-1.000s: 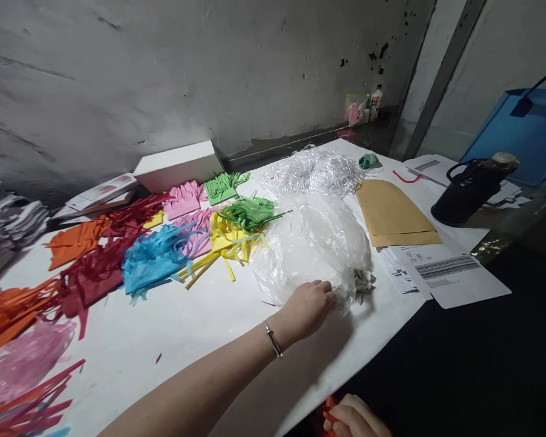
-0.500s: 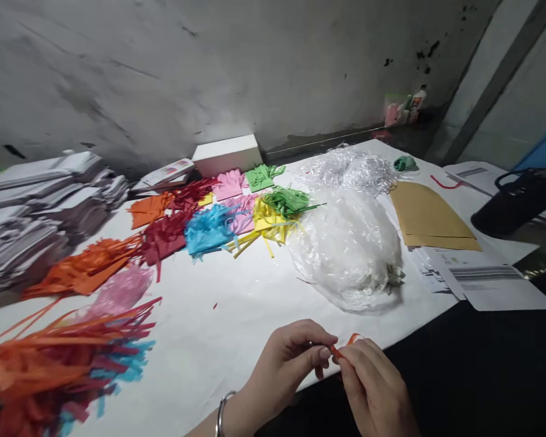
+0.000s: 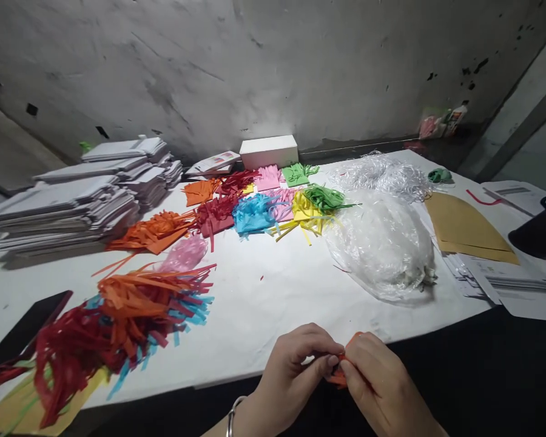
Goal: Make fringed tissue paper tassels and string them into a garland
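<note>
My left hand [image 3: 298,370], with a silver bracelet at the wrist, pinches a small piece of orange paper [image 3: 337,377] near the table's front edge. Beside it my right hand [image 3: 382,379] is closed on the same orange piece, which is mostly hidden by the fingers of both hands. The fingertips of the two hands nearly meet. Beyond them lies a big clear plastic bag [image 3: 384,243] with pale contents. Fringed paper bundles lie across the table, among them a blue one [image 3: 253,215], a yellow one [image 3: 307,209] and an orange one [image 3: 152,230].
A heap of red, orange and blue strips [image 3: 131,303] lies at the left. Stacked white papers [image 3: 68,200] stand behind it. A white box [image 3: 269,152] is near the wall. Brown envelopes [image 3: 468,230] and a black pouch [image 3: 539,233] are at the right.
The view has turned left, so the table's things appear further right. Both hands remain together on the orange paper, and more of it now shows below the fingers.
</note>
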A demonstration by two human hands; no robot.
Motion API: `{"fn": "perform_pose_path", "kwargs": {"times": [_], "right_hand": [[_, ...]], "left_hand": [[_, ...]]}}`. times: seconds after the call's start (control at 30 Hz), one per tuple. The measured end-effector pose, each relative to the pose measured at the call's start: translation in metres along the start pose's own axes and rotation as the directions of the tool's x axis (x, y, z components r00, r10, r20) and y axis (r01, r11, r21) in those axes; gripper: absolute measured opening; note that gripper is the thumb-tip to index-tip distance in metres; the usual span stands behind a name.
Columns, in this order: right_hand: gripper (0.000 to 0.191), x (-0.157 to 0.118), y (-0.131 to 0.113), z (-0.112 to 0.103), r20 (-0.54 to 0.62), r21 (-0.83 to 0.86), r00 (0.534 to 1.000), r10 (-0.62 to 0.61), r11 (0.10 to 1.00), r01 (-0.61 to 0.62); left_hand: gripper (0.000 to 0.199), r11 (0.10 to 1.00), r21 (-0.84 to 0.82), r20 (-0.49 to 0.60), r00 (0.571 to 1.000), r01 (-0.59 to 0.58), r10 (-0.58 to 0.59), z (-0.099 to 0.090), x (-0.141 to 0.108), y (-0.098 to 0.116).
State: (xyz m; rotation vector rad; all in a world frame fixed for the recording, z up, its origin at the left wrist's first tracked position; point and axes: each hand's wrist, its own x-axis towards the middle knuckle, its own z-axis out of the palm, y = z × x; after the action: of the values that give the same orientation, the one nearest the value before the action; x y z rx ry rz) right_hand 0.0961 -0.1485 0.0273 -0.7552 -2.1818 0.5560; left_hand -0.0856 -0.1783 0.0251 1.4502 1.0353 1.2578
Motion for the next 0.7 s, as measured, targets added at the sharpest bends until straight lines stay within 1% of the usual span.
{"fn": "perform_pose_path", "kwargs": {"times": [0.07, 0.17, 0.23, 0.33, 0.43, 0.5, 0.57, 0.63, 0.7], "right_hand": [[0.026, 0.001, -0.005, 0.003, 0.019, 0.004, 1.0, -0.018, 1.0, 0.018], [0.024, 0.004, -0.008, 0.007, 0.078, 0.039, 0.992, -0.097, 0.995, 0.094], [0.023, 0.007, -0.01, 0.009, 0.112, 0.082, 0.984, -0.139, 0.988, 0.13], [0.024, 0.01, -0.013, 0.012, 0.097, 0.055, 0.986, -0.135, 0.99, 0.13], [0.023, 0.012, -0.017, 0.015, 0.113, 0.014, 0.977, -0.184, 0.983, 0.183], [0.023, 0.013, -0.02, 0.016, 0.143, 0.032, 0.97, -0.199, 0.98, 0.196], [0.025, 0.014, -0.021, 0.019, 0.144, 0.054, 0.973, -0.179, 0.984, 0.173], [0.026, 0.015, -0.022, 0.022, 0.141, 0.064, 0.975, -0.174, 0.984, 0.166], [0.024, 0.016, -0.023, 0.025, 0.162, 0.077, 0.969, -0.188, 0.981, 0.178]], "left_hand": [[0.016, 1.0, -0.029, -0.009, 1.0, -0.003, 0.002, -0.003, -0.008, 0.002], [0.014, 0.992, -0.121, -0.033, 0.998, 0.042, -0.047, -0.006, -0.018, 0.002], [0.011, 0.987, -0.147, -0.044, 0.997, 0.063, -0.07, -0.008, -0.023, 0.0], [0.011, 0.992, -0.119, -0.04, 0.998, 0.034, -0.039, -0.013, -0.027, 0.001], [0.012, 0.999, -0.049, -0.037, 0.999, 0.016, -0.017, -0.019, -0.029, 0.003], [0.013, 0.999, -0.031, -0.028, 0.999, 0.03, -0.03, -0.023, -0.03, 0.005], [0.013, 0.998, -0.048, -0.013, 0.999, 0.042, -0.043, -0.026, -0.032, 0.005], [0.013, 0.997, -0.054, -0.018, 0.998, 0.059, -0.06, -0.028, -0.034, 0.006], [0.014, 0.996, -0.033, -0.033, 0.996, 0.077, -0.079, -0.031, -0.037, 0.007]]}}
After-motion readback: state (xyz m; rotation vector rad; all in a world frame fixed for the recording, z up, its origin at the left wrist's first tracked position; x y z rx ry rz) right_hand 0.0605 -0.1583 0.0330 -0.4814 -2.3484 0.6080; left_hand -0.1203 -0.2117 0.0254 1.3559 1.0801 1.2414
